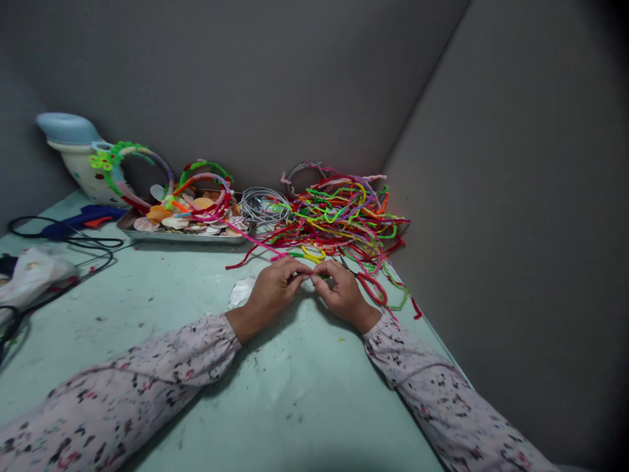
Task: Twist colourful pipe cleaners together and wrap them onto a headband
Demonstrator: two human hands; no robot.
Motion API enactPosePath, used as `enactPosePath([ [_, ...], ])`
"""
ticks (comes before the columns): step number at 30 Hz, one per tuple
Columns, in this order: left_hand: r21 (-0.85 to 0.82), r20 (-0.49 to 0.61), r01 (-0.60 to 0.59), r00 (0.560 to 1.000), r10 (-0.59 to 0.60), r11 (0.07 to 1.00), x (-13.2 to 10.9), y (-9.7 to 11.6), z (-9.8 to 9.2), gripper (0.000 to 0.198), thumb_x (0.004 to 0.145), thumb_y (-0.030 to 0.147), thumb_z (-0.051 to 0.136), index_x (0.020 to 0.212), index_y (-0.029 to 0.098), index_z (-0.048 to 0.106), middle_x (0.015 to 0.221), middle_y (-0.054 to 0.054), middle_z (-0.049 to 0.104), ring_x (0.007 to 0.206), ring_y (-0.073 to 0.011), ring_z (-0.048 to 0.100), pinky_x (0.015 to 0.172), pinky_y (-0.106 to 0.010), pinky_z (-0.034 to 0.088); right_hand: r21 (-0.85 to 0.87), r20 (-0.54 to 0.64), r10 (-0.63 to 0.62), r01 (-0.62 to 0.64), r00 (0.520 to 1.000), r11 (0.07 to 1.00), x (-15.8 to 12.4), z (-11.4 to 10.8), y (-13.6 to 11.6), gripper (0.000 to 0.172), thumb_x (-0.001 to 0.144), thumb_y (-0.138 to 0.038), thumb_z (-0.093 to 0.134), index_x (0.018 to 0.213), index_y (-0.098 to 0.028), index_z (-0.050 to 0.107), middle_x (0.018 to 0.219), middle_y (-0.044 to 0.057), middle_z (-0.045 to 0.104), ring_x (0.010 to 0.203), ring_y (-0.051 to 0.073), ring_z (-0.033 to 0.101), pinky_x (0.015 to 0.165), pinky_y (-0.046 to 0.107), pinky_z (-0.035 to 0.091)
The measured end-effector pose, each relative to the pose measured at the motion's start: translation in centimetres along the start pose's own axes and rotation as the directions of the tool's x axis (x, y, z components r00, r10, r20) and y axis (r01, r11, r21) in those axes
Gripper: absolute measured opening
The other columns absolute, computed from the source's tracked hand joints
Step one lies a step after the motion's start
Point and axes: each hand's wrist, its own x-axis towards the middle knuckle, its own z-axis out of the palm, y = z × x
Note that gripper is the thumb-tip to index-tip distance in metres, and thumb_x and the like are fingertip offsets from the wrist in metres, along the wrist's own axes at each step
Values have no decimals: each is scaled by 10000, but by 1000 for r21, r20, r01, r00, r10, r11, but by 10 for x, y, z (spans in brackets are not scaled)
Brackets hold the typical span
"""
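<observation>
Dim light casts soft shadows under the sleeves (147, 373); right corners blacken.

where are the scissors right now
In the head view, the scissors lie on the table right of centre, just to the right of the right hand and at the near edge of the pile of pipe cleaners.

Left hand (272, 288), right hand (343, 292): both pinch, fingertips (302, 268) nearly meeting. Arms (162, 367), two: reach forward, converge from either side.
</observation>
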Motion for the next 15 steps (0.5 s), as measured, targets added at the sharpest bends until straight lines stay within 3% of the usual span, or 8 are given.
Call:
enactPosePath([
  [6, 65, 24, 22, 999, -23, 998, 1, 3, -1, 145, 859, 119, 544, 914, 188, 658, 906, -35, 667, 854, -159, 610, 776, -297, 480, -17, -3, -14, 13, 1000, 1000, 0, 0, 0, 47, 860, -234, 541, 901, -221, 558, 826, 29, 604, 804, 183, 550, 747, 328, 445],
  [15, 23, -3, 36, 999, -36, 999, -1, 3, 0, 116, 870, 179, 558, 956, 196, 634, 926, -36, 656, 851, -159, 600, 764, -288, 475, -25, -16, -11, 11, 1000, 1000, 1, 0, 0, 45, 856, -240, 539, 892, -221, 558, 834, 32, 618, 807, 187, 559, 725, 326, 442],
])
